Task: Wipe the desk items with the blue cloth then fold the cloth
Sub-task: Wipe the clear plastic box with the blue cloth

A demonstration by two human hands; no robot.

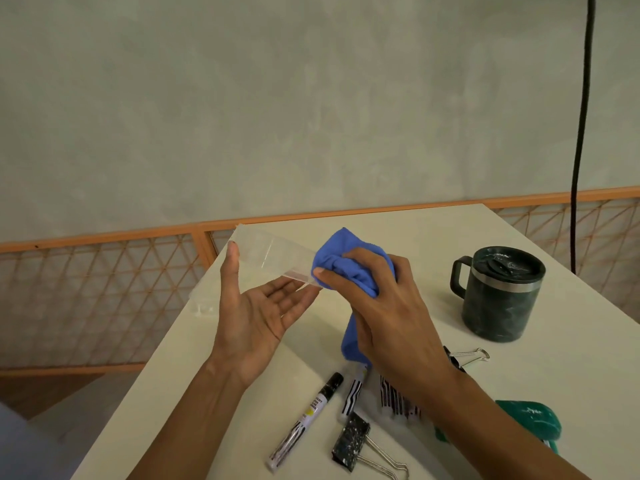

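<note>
A pale worktop (433, 237) holds a dark lidded mug (498, 299) at right. Above it, the right hand (388, 306), grip curled, presses the bunched blue cloth (346, 268) on a clear plastic strip (273, 258). The left hand (256, 317), grip spread, supports the strip. A marker (304, 420) and a binder clip (353, 441) lie nearer.

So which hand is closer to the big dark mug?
Right. The right hand, gripping the blue cloth, is just left of the mug. The left hand is farther off on that same side, steadying a clear plastic piece.
</note>
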